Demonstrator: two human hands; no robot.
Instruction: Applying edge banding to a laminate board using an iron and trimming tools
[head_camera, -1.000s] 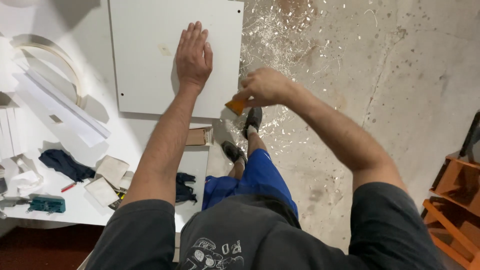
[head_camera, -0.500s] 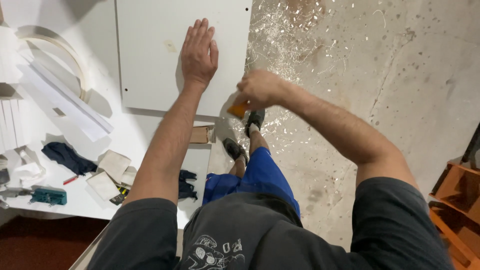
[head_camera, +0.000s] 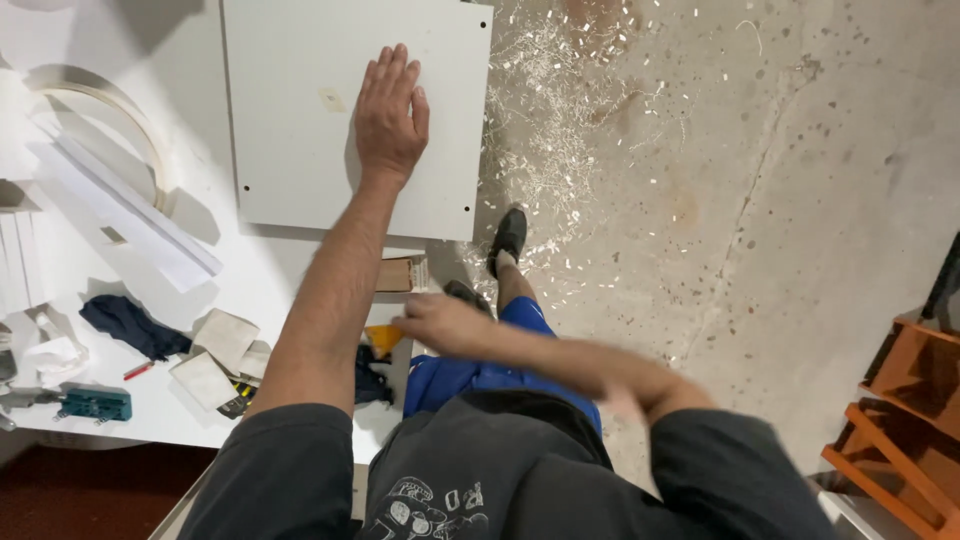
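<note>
While the head camera looks straight down, a person stands at the edge of a white worktable (head_camera: 90, 250) with both bare arms reaching forward.

The left hand (head_camera: 388, 115) lies flat on a white board (head_camera: 300, 110), palm down, fingers together and pointing away from the body, pressing the board against the table. The board sits at the table's right end, its right edge lined up over the floor, and small holes show near its corners.

The right hand (head_camera: 440, 322) is blurred and low, close to the body at the table's near right corner, well apart from the board. It pinches a small orange piece (head_camera: 383, 338), possibly a scraper or a block; its kind cannot be told. The piece sits just left of the fingers, above a dark cloth (head_camera: 372, 378).

As a judgement, the edge work looks partly done: pale shavings (head_camera: 545, 130) are scattered over the concrete floor (head_camera: 760, 200) beside the board's right edge, yet the board is under a steadying hand and the orange piece is in the grip, so more appears to be left.

Elsewhere on the table lie a white strip (head_camera: 130, 215), a green tool (head_camera: 95, 404), a red pencil (head_camera: 138, 371) and folded sanding sheets (head_camera: 215, 355). An orange wooden frame (head_camera: 900, 410) stands at far right.
</note>
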